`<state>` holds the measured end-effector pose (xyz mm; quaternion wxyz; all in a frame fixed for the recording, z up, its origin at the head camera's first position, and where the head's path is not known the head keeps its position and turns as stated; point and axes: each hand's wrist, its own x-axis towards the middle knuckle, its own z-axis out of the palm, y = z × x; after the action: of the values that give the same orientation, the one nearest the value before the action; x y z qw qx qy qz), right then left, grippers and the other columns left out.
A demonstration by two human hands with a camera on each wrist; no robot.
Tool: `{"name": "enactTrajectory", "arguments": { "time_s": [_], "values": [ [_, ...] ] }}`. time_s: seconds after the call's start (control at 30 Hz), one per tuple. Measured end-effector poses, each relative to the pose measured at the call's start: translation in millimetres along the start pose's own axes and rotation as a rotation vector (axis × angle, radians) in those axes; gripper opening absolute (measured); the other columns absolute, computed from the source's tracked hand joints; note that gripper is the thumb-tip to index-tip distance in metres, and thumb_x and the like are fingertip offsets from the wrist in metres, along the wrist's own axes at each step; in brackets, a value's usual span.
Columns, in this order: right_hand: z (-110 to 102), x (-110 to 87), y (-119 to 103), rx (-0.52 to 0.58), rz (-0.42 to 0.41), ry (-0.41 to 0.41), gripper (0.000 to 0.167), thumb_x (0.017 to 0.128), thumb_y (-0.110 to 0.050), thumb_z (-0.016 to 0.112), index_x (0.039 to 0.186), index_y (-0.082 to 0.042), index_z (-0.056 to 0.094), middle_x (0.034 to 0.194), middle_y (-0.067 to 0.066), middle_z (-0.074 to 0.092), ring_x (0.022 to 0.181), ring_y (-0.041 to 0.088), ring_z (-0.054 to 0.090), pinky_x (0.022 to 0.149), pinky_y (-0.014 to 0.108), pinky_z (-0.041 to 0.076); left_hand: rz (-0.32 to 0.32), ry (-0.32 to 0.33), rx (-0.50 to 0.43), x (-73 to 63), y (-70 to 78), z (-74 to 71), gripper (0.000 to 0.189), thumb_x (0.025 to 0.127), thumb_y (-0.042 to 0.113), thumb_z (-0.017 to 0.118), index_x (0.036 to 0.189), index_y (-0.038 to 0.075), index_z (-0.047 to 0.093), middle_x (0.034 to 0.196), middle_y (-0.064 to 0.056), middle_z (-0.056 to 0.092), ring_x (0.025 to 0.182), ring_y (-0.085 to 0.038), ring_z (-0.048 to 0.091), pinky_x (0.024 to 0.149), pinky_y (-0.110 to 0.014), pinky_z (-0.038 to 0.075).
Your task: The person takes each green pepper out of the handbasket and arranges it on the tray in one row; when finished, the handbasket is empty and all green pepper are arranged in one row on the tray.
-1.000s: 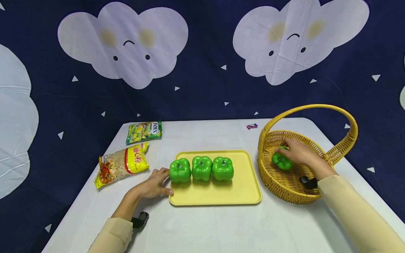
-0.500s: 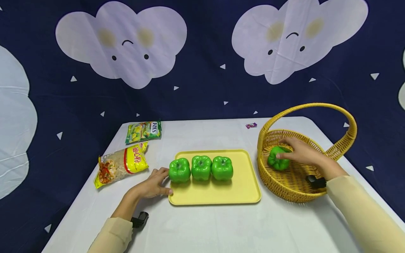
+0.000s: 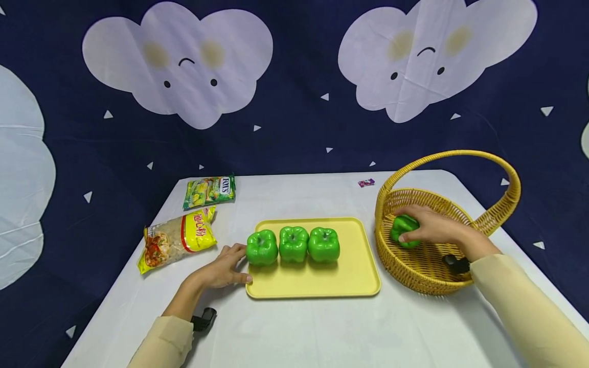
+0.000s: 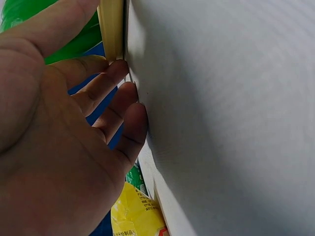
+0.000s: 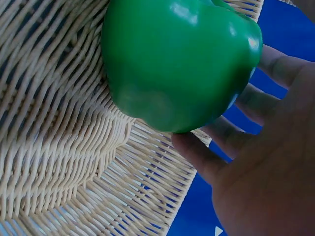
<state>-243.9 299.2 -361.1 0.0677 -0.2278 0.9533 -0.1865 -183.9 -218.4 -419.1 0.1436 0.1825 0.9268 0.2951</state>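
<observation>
A green bell pepper [image 3: 403, 228] sits inside the yellow wicker basket [image 3: 400, 268] on the right. My right hand [image 3: 430, 225] reaches into the basket and grips this pepper, its thumb on the near side and fingers on the far side; the right wrist view shows fingertips against the pepper [image 5: 177, 64]. On a yellow tray [image 3: 317, 283] stand three more green bell peppers [image 3: 293, 244] in a row. My left hand [image 3: 224, 268] rests at the tray's left edge, fingers loosely bent, thumb by the rim. In the left wrist view, fingertips of the hand [image 4: 74, 132] meet the tray's edge [image 4: 112, 29].
A yellow bag of noodles [image 3: 177, 240] lies left of the tray, with a green candy bag [image 3: 210, 191] behind it. A small purple wrapped candy [image 3: 366, 183] lies near the table's back edge. The basket's tall handle [image 3: 460, 154] arches above my right hand.
My right hand shifted right, then back left around the pepper in the basket. That pepper has moved slightly left. My left hand and the tray stay in place.
</observation>
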Motion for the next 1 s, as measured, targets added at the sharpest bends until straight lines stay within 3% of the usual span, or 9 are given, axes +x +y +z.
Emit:
{"name": "enactTrajectory", "arguments": {
  "time_s": [0.33, 0.5, 0.7, 1.0],
  "values": [
    [-2.6, -6.9, 3.1, -0.057, 0.062, -0.016, 0.081, 0.073, -0.051, 0.074, 0.136, -0.009, 0.045, 0.120, 0.019, 0.052, 0.097, 0.028, 0.048, 0.072, 0.032, 0.038, -0.003, 0.006, 0.001, 0.8, 0.3, -0.6, 0.078, 0.077, 0.032, 0.076, 0.142, 0.007, 0.041, 0.139, -0.014, 0.043, 0.127, -0.034, 0.032, 0.106, -0.060, 0.028],
    [-1.2, -6.2, 4.5, -0.086, 0.083, -0.002, 0.083, 0.073, -0.054, 0.073, 0.137, -0.009, 0.045, 0.119, 0.017, 0.054, 0.102, 0.031, 0.049, 0.078, 0.043, 0.042, 0.001, 0.006, 0.005, 0.5, 0.3, 0.1, 0.079, 0.077, 0.032, 0.076, 0.142, 0.007, 0.041, 0.138, -0.015, 0.044, 0.126, -0.034, 0.033, 0.106, -0.060, 0.028],
    [0.3, -1.7, 1.0, -0.101, 0.104, 0.020, 0.084, 0.072, -0.054, 0.074, 0.137, -0.008, 0.045, 0.124, 0.021, 0.052, 0.111, 0.038, 0.046, 0.086, 0.060, 0.038, 0.000, 0.006, 0.007, 0.5, 0.2, 0.3, 0.078, 0.077, 0.032, 0.076, 0.142, 0.007, 0.041, 0.138, -0.014, 0.043, 0.126, -0.034, 0.033, 0.106, -0.060, 0.028],
    [3.0, 3.7, -6.2, -0.116, 0.095, 0.003, 0.079, 0.074, -0.043, 0.076, 0.138, -0.009, 0.044, 0.128, 0.022, 0.049, 0.110, 0.036, 0.046, 0.082, 0.052, 0.042, -0.006, 0.003, 0.005, 0.7, 0.3, 0.0, 0.078, 0.077, 0.033, 0.076, 0.142, 0.007, 0.042, 0.139, -0.014, 0.043, 0.127, -0.034, 0.032, 0.106, -0.059, 0.028]
  ]
}}
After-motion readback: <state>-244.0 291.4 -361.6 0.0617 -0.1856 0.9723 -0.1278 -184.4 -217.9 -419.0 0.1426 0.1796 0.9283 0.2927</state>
